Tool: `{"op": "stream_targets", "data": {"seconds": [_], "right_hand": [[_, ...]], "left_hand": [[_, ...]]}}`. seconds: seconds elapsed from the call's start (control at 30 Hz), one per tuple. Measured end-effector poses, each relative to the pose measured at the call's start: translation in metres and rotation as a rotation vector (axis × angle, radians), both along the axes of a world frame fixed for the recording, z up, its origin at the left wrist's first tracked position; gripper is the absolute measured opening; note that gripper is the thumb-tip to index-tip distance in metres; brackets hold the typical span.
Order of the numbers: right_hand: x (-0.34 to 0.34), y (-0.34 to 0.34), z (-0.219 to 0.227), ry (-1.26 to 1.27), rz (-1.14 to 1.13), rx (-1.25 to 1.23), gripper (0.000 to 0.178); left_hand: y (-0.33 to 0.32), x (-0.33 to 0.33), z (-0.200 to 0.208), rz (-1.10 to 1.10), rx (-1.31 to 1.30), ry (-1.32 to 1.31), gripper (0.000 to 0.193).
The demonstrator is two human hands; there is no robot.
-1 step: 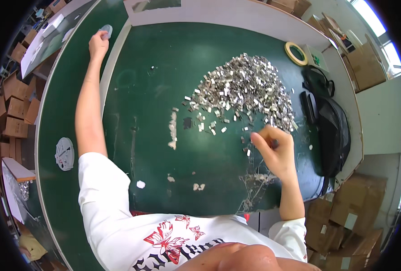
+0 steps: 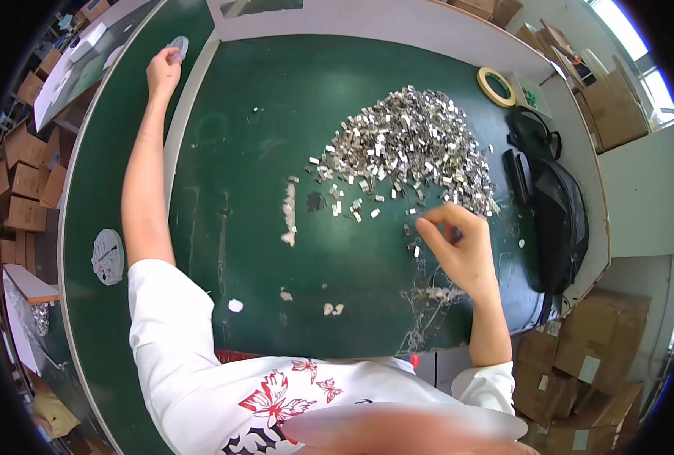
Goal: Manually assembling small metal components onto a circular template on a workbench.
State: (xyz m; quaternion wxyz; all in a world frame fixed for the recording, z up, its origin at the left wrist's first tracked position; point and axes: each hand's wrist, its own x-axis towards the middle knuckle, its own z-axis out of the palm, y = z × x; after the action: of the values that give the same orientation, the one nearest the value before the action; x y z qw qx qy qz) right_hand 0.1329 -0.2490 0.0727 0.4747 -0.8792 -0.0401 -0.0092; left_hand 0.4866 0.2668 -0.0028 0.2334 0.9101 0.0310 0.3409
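Note:
Far to the left, my left hand reaches past a pale divider, its fingers closed on the edge of a pale translucent flat piece with a rounded outline. My right hand hovers at the near side of a heap of small shiny metal pieces. Its thumb and fingers curl together in a pinch. Whatever they hold, if anything, is too small or hidden to make out. A few loose metal pieces lie just left of that hand.
A pale rounded flat piece with print lies on the left strip. On the right are a tape roll, a small box with green bits and a black bag. A pale divider and back wall edge the green tabletop.
Very little differs. My right hand sits slightly higher and farther left, and the whole view has shifted a touch. My left hand keeps its grip on the translucent piece.

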Motion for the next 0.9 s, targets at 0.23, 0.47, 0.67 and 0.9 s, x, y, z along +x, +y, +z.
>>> {"op": "stream_targets", "data": {"seconds": [0.23,0.47,0.67,0.9], "right_hand": [[0.017,0.021,-0.031,-0.180,0.271,-0.190,0.014],[0.015,0.024,-0.035,-0.335,0.359,-0.420,0.015],[-0.005,0.001,-0.008,-0.154,0.255,-0.158,0.020],[-0.056,-0.009,0.000,-0.085,0.293,-0.019,0.017]], "left_hand": [[-0.085,-0.140,0.086,-0.310,-0.062,0.031,0.022],[-0.180,-0.296,0.138,-0.819,-0.073,0.140,0.013],[-0.223,-0.406,0.105,-1.056,0.031,0.163,0.024],[-0.226,-0.471,0.041,-1.094,-0.078,0.323,0.023]]}}
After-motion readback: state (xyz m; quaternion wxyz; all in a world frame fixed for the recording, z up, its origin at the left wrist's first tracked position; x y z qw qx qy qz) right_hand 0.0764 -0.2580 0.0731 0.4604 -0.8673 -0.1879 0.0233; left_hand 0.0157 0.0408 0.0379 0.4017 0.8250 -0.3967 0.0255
